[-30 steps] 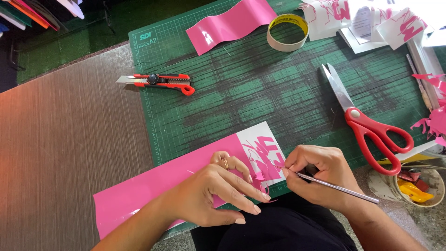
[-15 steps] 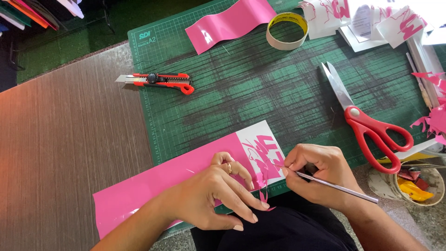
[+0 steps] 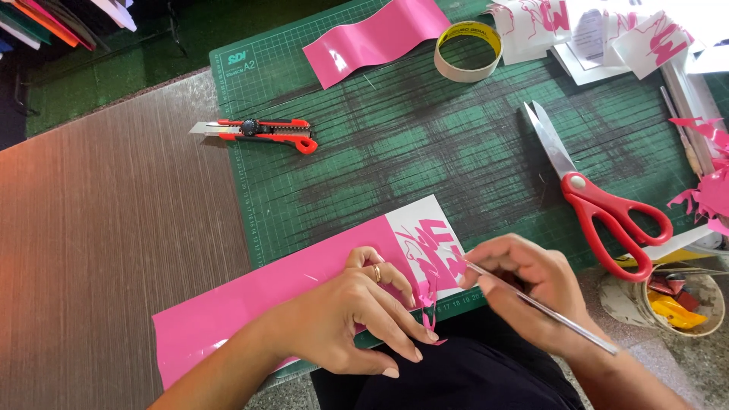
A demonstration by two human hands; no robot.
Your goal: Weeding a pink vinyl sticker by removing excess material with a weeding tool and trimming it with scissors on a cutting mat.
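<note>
Comparing with a second ago, you now have a thin curl of pink film (image 3: 429,298) standing up from the pink vinyl sheet (image 3: 304,292), just beside your left fingertips; before, that piece lay flat on the sheet. More white backing shows around the pink letters near the right end of the sheet, so I judge the waste film is coming off and the weeding of this part is well along, but some strips near the letters remain.

Your left hand (image 3: 357,319) rests palm down on the sheet, fingers spread and bent, the tips pressing at the near edge of the sheet, close to the lifted curl. It holds nothing; it only pins the sheet to the green cutting mat (image 3: 425,144). There is a ring on one finger.

Your right hand (image 3: 524,292) is closed around a thin metal tool (image 3: 539,307) in a pen grip. The tip points at the letters on the right end of the sheet, and the shaft runs back over your wrist, away from the sheet.

The sheet lies across the near edge of the mat, and its left end hangs over the brown desk (image 3: 106,228). The red scissors (image 3: 600,205) lie to the right of the sheet, and the red utility knife (image 3: 258,133) beyond it, well apart.
</note>
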